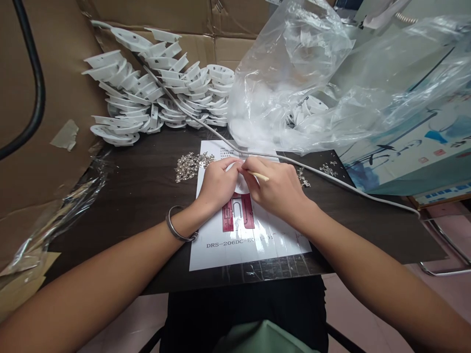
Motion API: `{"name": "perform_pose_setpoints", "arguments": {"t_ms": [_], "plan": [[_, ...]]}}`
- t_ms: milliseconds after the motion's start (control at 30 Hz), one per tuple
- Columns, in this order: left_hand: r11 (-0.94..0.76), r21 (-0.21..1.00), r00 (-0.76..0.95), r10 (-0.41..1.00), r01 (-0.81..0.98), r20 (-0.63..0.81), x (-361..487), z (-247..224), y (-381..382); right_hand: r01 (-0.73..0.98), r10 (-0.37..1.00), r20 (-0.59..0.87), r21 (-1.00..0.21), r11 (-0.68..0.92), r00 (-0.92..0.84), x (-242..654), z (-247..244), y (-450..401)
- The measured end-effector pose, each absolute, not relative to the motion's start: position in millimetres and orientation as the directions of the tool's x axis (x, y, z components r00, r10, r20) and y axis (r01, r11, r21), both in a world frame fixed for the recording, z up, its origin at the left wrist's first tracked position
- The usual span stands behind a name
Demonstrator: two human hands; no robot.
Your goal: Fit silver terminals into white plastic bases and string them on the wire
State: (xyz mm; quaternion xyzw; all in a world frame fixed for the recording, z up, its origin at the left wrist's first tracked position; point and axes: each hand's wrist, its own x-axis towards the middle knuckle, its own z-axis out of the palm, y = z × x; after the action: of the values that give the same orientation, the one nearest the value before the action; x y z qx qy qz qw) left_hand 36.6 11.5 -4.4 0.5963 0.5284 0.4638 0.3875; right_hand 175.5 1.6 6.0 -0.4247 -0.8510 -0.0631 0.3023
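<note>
My left hand (220, 180) and my right hand (274, 184) meet over a printed sheet (217, 252) on the dark table. Between them is a round white plastic part (242, 186), mostly covered by my fingers. My left fingers are closed on its edge. A thin pale wooden stick (258, 175) is pinched in my right hand, its tip hidden at the white part. A pile of small metal pieces (191, 165) lies just left of my left hand. A few more metal pieces (303, 179) lie beyond my right hand.
Stacks of white plastic parts (165, 93) stand at the back left. A clear plastic bag (287, 98) with more white parts sits at the back right. A grey cable (206, 128) crosses the table diagonally. Cardboard (47, 98) walls the left, and a black tube (35, 73) hangs there.
</note>
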Motion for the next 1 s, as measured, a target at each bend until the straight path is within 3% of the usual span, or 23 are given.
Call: {"name": "perform_pose_setpoints", "arguments": {"t_ms": [100,233,300,400,533,1000], "plan": [[-0.137,0.957,0.010,0.990,0.255,0.139,36,-5,12,0.734,0.722,0.548,-0.261,0.627,-0.422,176,7,2],[-0.101,0.976,-0.022,0.994,0.194,0.108,34,-8,14,0.501,0.793,0.565,-0.629,0.594,-0.230,181,8,5],[-0.078,0.984,-0.034,0.996,0.161,0.085,33,-9,14,0.364,0.806,0.583,-0.732,0.576,-0.103,185,8,7],[-0.067,0.991,-0.019,0.997,0.113,0.070,32,-9,14,0.356,0.767,0.641,-0.711,0.606,-0.025,190,8,10],[-0.061,0.997,0.013,0.998,0.051,0.060,31,-7,12,0.409,0.742,0.667,-0.659,0.631,-0.070,195,5,12],[-0.366,0.922,0.123,0.928,0.123,0.352,29,-2,2,0.170,0.872,0.480,-0.871,0.461,0.093,196,4,23]]}}
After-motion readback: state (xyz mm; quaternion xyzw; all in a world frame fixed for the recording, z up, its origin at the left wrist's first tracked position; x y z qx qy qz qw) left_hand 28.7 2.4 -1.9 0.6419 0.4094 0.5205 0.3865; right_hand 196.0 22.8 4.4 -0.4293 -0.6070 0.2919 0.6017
